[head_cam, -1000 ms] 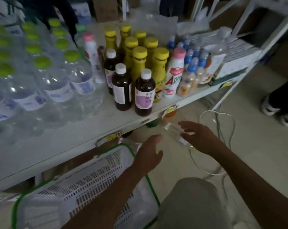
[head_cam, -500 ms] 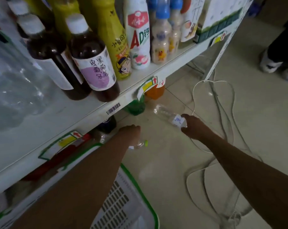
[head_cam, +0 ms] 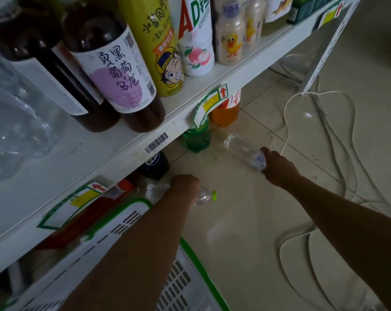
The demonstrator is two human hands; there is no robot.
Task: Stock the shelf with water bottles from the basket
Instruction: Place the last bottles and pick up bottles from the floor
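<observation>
My left hand (head_cam: 183, 184) is closed around a clear water bottle (head_cam: 203, 197) with a lime-green cap, held on its side low by the floor under the shelf edge. My right hand (head_cam: 277, 166) grips a second clear water bottle (head_cam: 242, 148) with a blue label, also lying sideways, its base pointing toward the lower shelf. The white basket with a green rim (head_cam: 190, 250) sits below my left forearm. The white shelf (head_cam: 127, 151) runs diagonally above both hands. More clear water bottles (head_cam: 13, 122) stand on it at the far left.
Dark juice bottles (head_cam: 114, 70), a yellow bottle (head_cam: 158, 46) and white milk drinks (head_cam: 196, 41) crowd the shelf. Under it stand a green bottle (head_cam: 196, 138), an orange one (head_cam: 226, 113) and a dark one (head_cam: 155, 162). White cables (head_cam: 320, 135) loop over the tiled floor.
My view has dropped lower and closer to the shelf. Both hands, each holding a bottle, have sunk to floor level and reached further toward the space under the shelf.
</observation>
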